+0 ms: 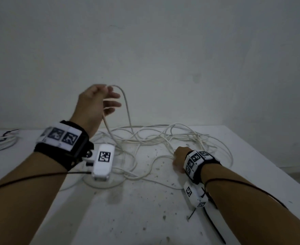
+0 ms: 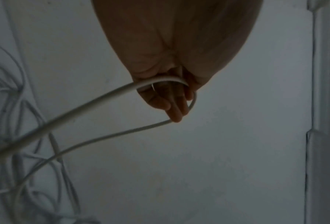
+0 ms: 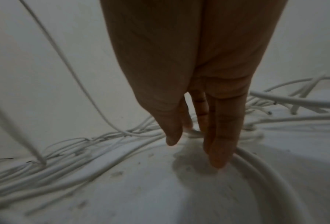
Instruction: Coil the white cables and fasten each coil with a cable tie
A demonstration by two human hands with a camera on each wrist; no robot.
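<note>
Forearms foreground: left hand (image 1: pixel 96 101) lifts a loop of white cable (image 1: pixel 128 112), fingers curled round it; right hand (image 3: pixel 198 121), fingers straight, presses the tangle on the table (image 1: pixel 251 147) (coiling underway). Next loop needs slack.

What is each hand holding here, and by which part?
Left hand holds a raised loop of white cable at its bend. Right hand reaches down into the cable tangle; its grip cannot be told.

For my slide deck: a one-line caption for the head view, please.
Left hand lifts a loop of white cable from the table; right hand reaches into the tangle.
</note>
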